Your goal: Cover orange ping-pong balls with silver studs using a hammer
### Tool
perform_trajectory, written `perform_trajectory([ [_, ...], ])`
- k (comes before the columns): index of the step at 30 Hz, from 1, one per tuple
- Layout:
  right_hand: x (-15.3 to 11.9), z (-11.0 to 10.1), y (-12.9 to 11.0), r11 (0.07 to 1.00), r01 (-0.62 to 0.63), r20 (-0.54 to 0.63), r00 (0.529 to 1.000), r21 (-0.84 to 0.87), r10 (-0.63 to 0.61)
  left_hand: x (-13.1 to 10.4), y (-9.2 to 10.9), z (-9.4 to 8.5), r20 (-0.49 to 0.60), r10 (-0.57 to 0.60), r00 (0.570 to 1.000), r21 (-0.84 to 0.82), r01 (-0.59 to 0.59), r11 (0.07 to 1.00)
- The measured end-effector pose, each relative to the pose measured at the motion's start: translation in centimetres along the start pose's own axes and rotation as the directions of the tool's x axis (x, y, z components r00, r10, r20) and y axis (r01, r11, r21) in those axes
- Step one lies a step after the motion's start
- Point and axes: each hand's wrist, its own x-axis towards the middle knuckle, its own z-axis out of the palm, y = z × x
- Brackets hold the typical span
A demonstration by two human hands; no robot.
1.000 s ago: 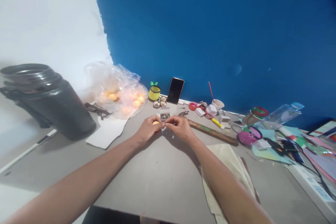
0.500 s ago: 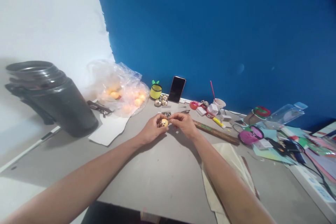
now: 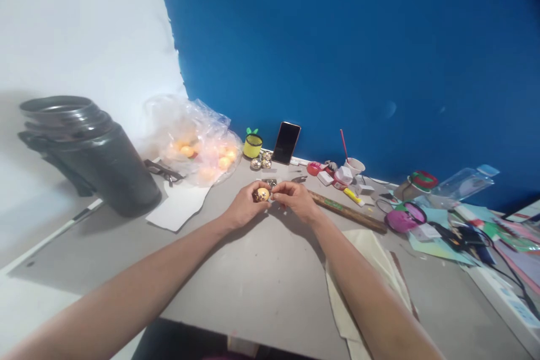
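A small yellow ball with dark and shiny spots (image 3: 262,194) is held between the fingers of my left hand (image 3: 246,206), above the middle of the grey table (image 3: 253,287). Close to its right side is my right hand (image 3: 295,200), its thumb and fingertips pinched together; what they hold is too small to make out. Just behind the hands lies a small clear tray with dark, shiny bits (image 3: 270,183). Farther back, several spotted metallic balls (image 3: 256,163) sit beside a yellow mesh basket (image 3: 252,146).
A phone (image 3: 286,142) leans on the blue wall. At left stand a large dark flask (image 3: 105,152) and plastic bags (image 3: 198,146). A wooden stick (image 3: 350,212), a cream cloth (image 3: 358,259), a paper cup (image 3: 354,166) and a power strip (image 3: 502,298) are at right.
The view has shifted slightly, so the scene sits a little farther right. The spotted ball has turned a little in my left hand, and my right fingertips have parted slightly from it.
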Motion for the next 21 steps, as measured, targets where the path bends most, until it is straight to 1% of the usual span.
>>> perform_trajectory([
  [4, -0.01, -0.03, -0.10, 1.000, 0.003, 0.008, 1.000, 0.028, -0.003, -0.24, 0.56, 0.31, 0.067, -0.071, 0.995, -0.096, 0.077, 0.992],
  [9, -0.10, 0.05, -0.02, 1.000, 0.006, 0.020, 1.000, 0.022, -0.006, -0.17, 0.23, 0.54, 0.110, -0.095, 0.989, -0.169, 0.112, 0.979],
  [13, -0.18, 0.07, -0.02, 1.000, -0.005, 0.034, 0.999, 0.010, 0.005, -0.13, -0.23, 0.52, 0.127, -0.091, 0.988, -0.161, 0.111, 0.981],
  [17, -0.26, 0.09, -0.15, 1.000, -0.016, 0.060, 0.998, -0.007, 0.017, -0.32, -0.40, 0.68, 0.127, -0.062, 0.990, -0.137, 0.080, 0.987],
  [21, -0.26, -0.01, 0.02, 1.000, -0.018, 0.081, 0.997, -0.009, 0.019, -0.50, -0.41, 0.84, 0.116, -0.050, 0.992, -0.082, 0.060, 0.995],
])
